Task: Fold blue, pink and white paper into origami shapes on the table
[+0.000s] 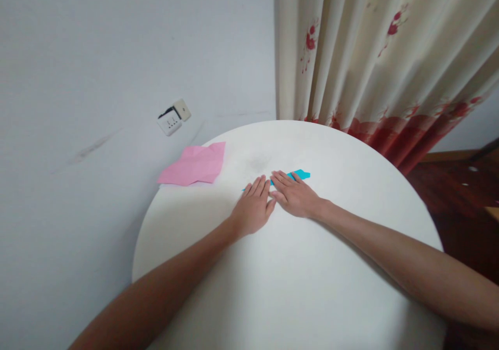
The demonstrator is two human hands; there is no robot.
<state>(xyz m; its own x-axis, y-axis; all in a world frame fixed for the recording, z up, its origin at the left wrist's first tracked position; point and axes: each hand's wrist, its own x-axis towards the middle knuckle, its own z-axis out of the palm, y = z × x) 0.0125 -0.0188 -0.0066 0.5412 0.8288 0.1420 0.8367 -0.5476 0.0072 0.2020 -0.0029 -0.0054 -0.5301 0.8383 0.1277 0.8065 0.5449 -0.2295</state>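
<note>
A narrow folded piece of blue paper (301,174) lies on the white round table (249,287). My left hand (252,207) rests flat over its left part, fingers stretched out. Just to the right, my right hand (292,193) presses flat on the same paper, its fingers extended. The two thumbs come close together between the hands. Only the paper's right end, a bit in the middle and a thin left tip show; the palms and fingers hide the rest.
A creased pink sheet (195,165) lies at the table's left edge, partly overhanging it. Behind stands a pale wall with a socket (170,122). A cream curtain with red flowers (351,53) hangs at the back right.
</note>
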